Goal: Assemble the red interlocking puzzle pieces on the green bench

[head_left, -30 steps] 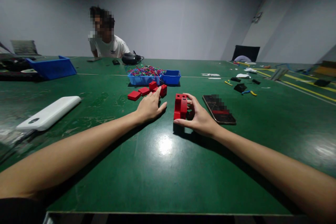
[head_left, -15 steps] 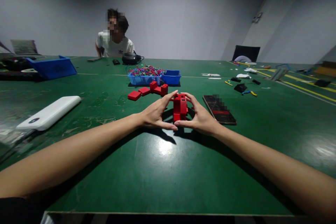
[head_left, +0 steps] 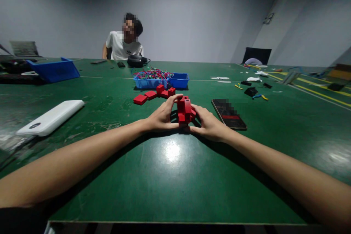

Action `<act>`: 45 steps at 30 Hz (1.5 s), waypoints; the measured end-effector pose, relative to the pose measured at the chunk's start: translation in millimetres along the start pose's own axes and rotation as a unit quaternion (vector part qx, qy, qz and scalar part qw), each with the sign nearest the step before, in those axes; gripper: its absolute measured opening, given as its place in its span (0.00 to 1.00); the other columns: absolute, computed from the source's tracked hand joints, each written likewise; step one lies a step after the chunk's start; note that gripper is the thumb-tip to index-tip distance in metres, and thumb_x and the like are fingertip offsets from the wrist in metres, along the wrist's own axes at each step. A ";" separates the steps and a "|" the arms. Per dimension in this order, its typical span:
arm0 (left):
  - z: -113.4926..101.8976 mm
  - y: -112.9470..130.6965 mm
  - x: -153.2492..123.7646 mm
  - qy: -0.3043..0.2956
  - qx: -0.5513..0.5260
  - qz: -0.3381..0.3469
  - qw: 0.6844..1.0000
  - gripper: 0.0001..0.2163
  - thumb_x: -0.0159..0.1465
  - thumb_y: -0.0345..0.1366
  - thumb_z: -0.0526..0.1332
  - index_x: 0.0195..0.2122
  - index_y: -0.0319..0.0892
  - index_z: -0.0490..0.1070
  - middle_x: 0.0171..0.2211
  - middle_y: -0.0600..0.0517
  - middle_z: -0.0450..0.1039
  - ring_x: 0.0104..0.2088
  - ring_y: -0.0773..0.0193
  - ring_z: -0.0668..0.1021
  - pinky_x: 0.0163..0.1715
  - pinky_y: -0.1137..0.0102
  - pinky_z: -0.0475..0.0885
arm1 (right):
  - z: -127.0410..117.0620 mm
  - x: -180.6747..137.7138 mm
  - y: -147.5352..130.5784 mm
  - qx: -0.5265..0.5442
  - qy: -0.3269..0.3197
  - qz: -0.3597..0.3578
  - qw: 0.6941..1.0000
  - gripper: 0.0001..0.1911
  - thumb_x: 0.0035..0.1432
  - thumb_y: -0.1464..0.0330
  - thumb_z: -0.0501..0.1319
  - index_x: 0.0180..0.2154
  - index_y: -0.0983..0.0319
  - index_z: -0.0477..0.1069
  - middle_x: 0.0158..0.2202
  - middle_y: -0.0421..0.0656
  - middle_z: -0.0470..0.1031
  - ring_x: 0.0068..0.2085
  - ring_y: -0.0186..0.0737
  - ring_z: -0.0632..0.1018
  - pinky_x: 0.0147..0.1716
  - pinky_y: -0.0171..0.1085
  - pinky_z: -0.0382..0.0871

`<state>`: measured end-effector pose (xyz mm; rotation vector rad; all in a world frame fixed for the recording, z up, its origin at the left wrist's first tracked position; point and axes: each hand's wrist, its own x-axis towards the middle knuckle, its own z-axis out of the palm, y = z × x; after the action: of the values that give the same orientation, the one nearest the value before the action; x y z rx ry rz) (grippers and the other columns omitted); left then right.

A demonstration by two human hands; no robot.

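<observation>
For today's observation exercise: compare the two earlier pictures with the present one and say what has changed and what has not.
The left hand left the loose red pieces and came right to grip the red block assembly, which the right hand held throughout; the assembly shifted slightly left. The person across the table moved right. The phone, the white case and the blue tray stayed put.

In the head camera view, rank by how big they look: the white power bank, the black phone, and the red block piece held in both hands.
1. White power bank, largest, though it lies nearer the camera.
2. Black phone.
3. Red block piece, smallest, partly covered by the left hand and right hand.
</observation>
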<state>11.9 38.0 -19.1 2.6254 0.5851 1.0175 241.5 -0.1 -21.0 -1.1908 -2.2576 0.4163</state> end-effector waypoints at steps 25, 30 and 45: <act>1.8 -6.1 -1.0 0.025 0.005 -0.023 0.999 0.48 0.50 0.45 0.72 0.65 0.39 0.45 0.60 0.34 0.61 0.60 0.45 0.69 0.61 0.52 0.65 | -5.8 7.4 -23.1 0.492 0.202 0.292 0.795 0.13 0.62 0.58 0.54 0.39 0.59 0.69 0.32 0.43 0.79 0.33 0.42 0.80 0.28 0.37 0.70; 2.1 -7.3 -0.9 0.026 -0.005 -0.016 1.000 0.48 0.50 0.45 0.73 0.65 0.40 0.45 0.60 0.34 0.61 0.60 0.45 0.69 0.61 0.52 0.65 | -2.4 6.2 -25.6 0.525 0.160 0.268 0.792 0.15 0.65 0.55 0.53 0.42 0.58 0.69 0.37 0.45 0.80 0.35 0.43 0.82 0.31 0.40 0.75; 2.3 -8.6 -1.7 0.025 0.008 -0.018 0.999 0.48 0.51 0.45 0.72 0.65 0.39 0.45 0.60 0.34 0.61 0.61 0.46 0.69 0.61 0.53 0.65 | 1.0 4.7 -19.1 0.503 0.136 0.193 0.831 0.26 0.43 0.66 0.73 0.45 0.60 0.71 0.49 0.45 0.77 0.47 0.42 0.79 0.57 0.47 0.67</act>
<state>10.0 44.6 -25.0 2.5997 0.6508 1.0755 226.2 -6.8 -10.7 -0.9841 -1.1854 1.2956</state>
